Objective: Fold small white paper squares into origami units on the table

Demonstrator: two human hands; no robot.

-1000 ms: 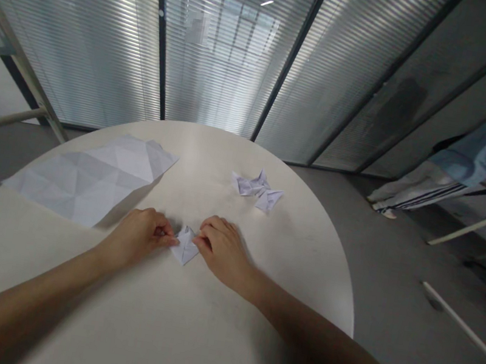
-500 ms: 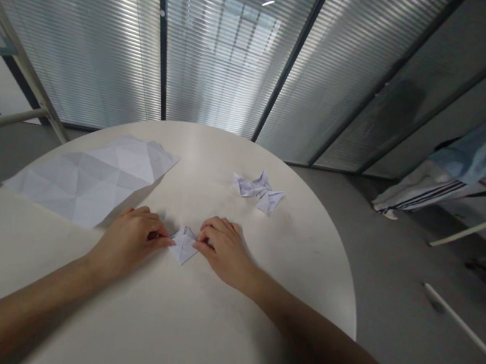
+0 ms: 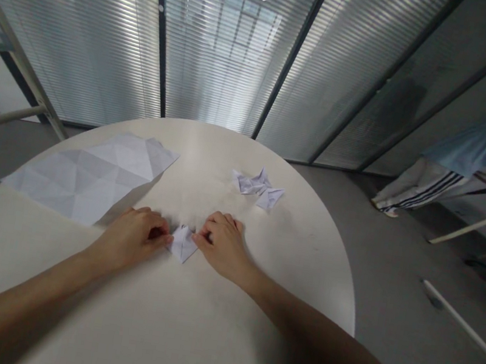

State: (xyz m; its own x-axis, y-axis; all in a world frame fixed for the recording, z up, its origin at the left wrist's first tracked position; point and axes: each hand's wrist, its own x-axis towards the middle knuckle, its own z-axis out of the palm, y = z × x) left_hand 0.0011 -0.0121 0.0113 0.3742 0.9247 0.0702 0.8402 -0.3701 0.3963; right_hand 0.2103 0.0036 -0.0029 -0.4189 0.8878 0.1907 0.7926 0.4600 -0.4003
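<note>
Between my hands a small piece of folded white paper (image 3: 183,245) rests on the round white table (image 3: 147,320), one corner pointing toward me. My left hand (image 3: 136,233) pinches its left side with thumb and curled fingers. On the opposite side, my right hand (image 3: 221,241) is closed in a pinch at the upper right edge. The paper's top edge looks lifted and partly opened between the fingertips; its finer folds are too small to make out.
A large creased sheet of white paper (image 3: 87,176) lies at the table's left. Toward the back right sits a folded paper shape (image 3: 260,188) with several points. A glass wall with blinds (image 3: 220,61) stands behind. At far right, a person (image 3: 464,152) bends beside some furniture.
The folded paper's top has buckled and drawn together where it lay flatter before. My right fingertips have shifted slightly left and up. The person at right has moved a little.
</note>
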